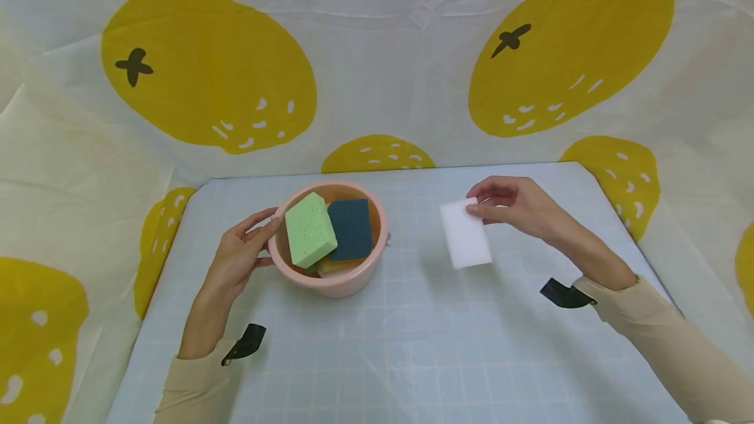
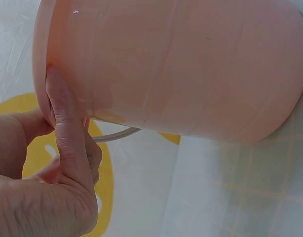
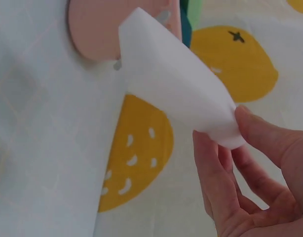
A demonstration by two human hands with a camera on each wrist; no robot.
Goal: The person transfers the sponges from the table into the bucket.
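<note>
My left hand [image 1: 232, 255] pinches the left rim of a pink bucket [image 1: 343, 288], thumb at the rim and fingers along the outside. In the left wrist view the bucket wall [image 2: 181, 64] fills much of the picture. Inside the bucket, a light green sponge [image 1: 309, 229] leans over a dark blue scouring sponge [image 1: 351, 230]; parts of other sponges show beneath. Right of the bucket, my right hand [image 1: 514, 201] pinches a white sponge [image 1: 465, 235] by its upper corner, thumb on one face and fingers behind. The white sponge [image 3: 176, 79] hangs above the table, apart from the bucket.
A pale blue gridded cloth [image 1: 377, 345] covers the table. Behind and beside it hangs a white sheet [image 1: 383, 70] printed with large yellow fruit. Part of a thin grey handle [image 2: 117, 135] shows beside the bucket in the left wrist view.
</note>
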